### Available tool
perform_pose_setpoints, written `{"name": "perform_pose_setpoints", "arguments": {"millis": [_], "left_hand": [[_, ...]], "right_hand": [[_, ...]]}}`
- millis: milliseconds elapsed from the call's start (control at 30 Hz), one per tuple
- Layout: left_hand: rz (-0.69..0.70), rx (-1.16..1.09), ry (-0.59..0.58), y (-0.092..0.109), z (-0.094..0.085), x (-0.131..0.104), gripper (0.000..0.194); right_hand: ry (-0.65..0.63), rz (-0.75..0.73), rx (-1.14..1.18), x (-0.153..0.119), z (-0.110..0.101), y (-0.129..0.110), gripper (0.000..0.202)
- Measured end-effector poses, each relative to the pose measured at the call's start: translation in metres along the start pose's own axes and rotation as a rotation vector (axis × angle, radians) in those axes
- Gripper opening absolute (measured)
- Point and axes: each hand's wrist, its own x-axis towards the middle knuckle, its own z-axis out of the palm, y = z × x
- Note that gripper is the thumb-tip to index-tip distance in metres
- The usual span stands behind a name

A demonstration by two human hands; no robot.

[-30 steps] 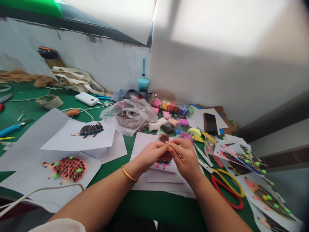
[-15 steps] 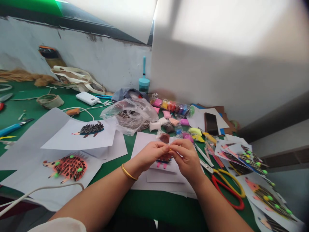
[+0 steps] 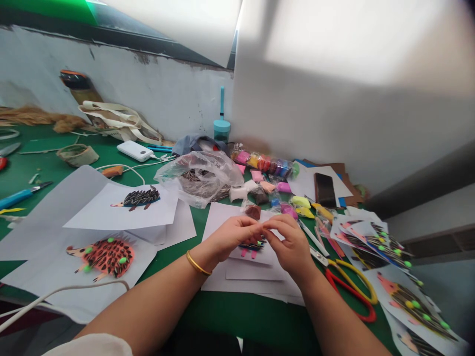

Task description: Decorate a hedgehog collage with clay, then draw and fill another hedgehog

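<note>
Above a white sheet (image 3: 215, 222), my left hand (image 3: 237, 236) and my right hand (image 3: 287, 242) meet at the fingertips. Both hands are closed in a pinch, and whatever lies between the fingers is too small and hidden to make out. Just below them a hedgehog picture (image 3: 253, 245) with pink feet and a green dot shows in part, mostly covered by my left hand. A packet of brown clay (image 3: 253, 212) lies right behind the fingers.
Clay packets (image 3: 267, 187) and a plastic bag of seeds (image 3: 202, 178) lie behind. Red-and-yellow scissors (image 3: 352, 282), a phone (image 3: 324, 190) and finished hedgehog pictures (image 3: 411, 301) are on the right. Another hedgehog picture (image 3: 107, 257), a power bank (image 3: 134, 151) and a blue-handled knife (image 3: 18, 198) are left.
The fingers have shifted slightly, and the yellow bit seen between them before is now out of sight. More of the hedgehog picture, with its green dot, shows below the hands.
</note>
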Motion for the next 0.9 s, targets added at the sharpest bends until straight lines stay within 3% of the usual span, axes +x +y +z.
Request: {"name": "perform_pose_setpoints", "arguments": {"millis": [267,433,567,733,900], "left_hand": [[0.006,0.020,0.008,0.001,-0.001,0.001,0.046],[0.143,0.238,0.046,-0.003,-0.001,0.003,0.043],[0.141,0.245,0.080,-0.003,-0.001,0.004,0.034],[0.134,-0.040,0.172,-0.001,0.001,0.004,0.021],[0.134,-0.596,0.100,-0.003,0.013,0.001,0.024]], "right_hand": [[-0.091,-0.043,-0.043,0.002,-0.003,0.004,0.007],[-0.093,-0.072,-0.075,0.002,-0.002,0.005,0.009],[-0.041,-0.020,-0.071,0.002,-0.004,0.005,0.008],[0.159,0.123,0.007,-0.001,-0.008,0.001,0.013],[0.020,-0.075,0.081,-0.004,0.010,-0.014,0.026]]}}
